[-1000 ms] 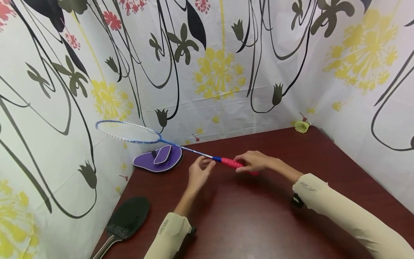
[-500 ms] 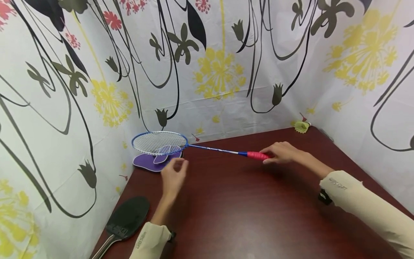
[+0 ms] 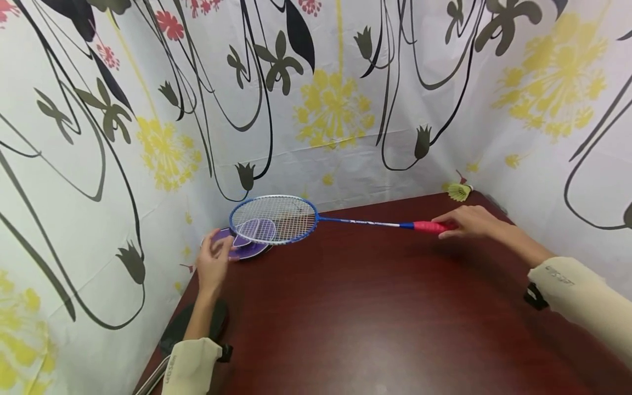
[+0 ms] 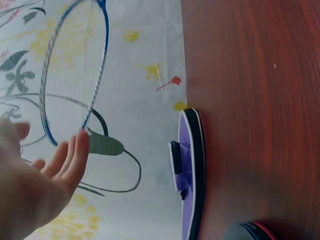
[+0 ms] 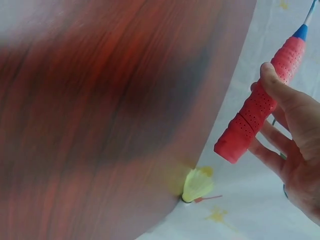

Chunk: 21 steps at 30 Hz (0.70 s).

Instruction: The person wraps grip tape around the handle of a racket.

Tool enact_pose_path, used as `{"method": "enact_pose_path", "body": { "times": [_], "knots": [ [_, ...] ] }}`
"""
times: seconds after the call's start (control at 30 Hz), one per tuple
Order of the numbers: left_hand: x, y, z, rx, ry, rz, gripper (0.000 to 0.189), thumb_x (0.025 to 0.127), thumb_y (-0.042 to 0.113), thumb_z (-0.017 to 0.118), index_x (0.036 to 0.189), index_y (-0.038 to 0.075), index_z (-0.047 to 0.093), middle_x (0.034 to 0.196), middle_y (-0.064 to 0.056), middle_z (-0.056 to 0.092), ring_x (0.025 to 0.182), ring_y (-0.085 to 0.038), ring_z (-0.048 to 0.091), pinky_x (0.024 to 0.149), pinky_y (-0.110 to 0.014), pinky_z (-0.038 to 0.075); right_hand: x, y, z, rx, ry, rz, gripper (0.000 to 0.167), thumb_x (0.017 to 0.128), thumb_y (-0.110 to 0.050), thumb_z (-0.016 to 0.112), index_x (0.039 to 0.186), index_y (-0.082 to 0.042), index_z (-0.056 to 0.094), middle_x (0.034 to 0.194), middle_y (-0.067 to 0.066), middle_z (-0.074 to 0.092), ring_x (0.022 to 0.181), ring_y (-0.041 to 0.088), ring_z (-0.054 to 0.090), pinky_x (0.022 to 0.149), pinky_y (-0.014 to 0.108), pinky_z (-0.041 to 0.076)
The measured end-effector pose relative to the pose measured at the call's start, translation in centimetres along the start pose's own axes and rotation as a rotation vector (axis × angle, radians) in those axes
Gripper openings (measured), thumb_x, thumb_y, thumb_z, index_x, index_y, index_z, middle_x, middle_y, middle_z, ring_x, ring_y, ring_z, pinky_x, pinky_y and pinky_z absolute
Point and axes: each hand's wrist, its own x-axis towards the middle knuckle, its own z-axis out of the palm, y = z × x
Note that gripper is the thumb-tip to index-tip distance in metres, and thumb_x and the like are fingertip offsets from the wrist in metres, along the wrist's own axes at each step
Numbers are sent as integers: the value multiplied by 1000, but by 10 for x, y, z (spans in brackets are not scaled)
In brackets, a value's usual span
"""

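A badminton racket [image 3: 296,219] with a blue and white frame is held level above the table. My right hand [image 3: 469,220] pinches its red grip [image 5: 260,105] between thumb and fingers near the butt end. Off the far end of the racket head is my left hand [image 3: 212,269], its fingers loosely bent and nothing held. In the left wrist view its fingertips come close to the rim of the racket frame [image 4: 106,45]; whether they touch it, I cannot tell. A purple case [image 4: 186,140] with a small pouch lies behind the racket head, partly seen through the strings.
A black table tennis paddle [image 3: 173,332] lies at the table's left edge, partly covered by my left forearm. In the far right corner rests a yellow shuttlecock [image 3: 460,191]. Flower-printed cloth [image 3: 316,164] walls the brown table [image 3: 375,307] at the back and sides.
The right hand has carried the racket rightward, turning it closer to parallel with the back edge. My left hand has moved left, from near the shaft to beyond the racket head.
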Motion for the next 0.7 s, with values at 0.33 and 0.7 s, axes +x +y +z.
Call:
{"method": "enact_pose_path", "body": {
  "times": [0.33, 0.7],
  "knots": [
    [-1, -22, 2, 71, -322, -161, 62, 102, 12, 68, 156, -2, 41, 123, -28, 64, 90, -18, 73, 80, -45, 63, -17, 17, 9, -49, 1, -3, 46, 83, -39, 88, 123, -20, 77, 107, 1, 76, 85, 17, 65, 62, 35, 44],
    [-21, -45, 15, 324, -477, -344, 74, 91, 10, 80, 152, -9, 41, 95, -15, 72, 76, -26, 69, 68, -39, 62, -23, 33, 23, -52, -3, -24, 40, 80, -38, 90, 115, -23, 79, 103, -5, 70, 87, 15, 63, 64, 35, 47]
  ]
}}
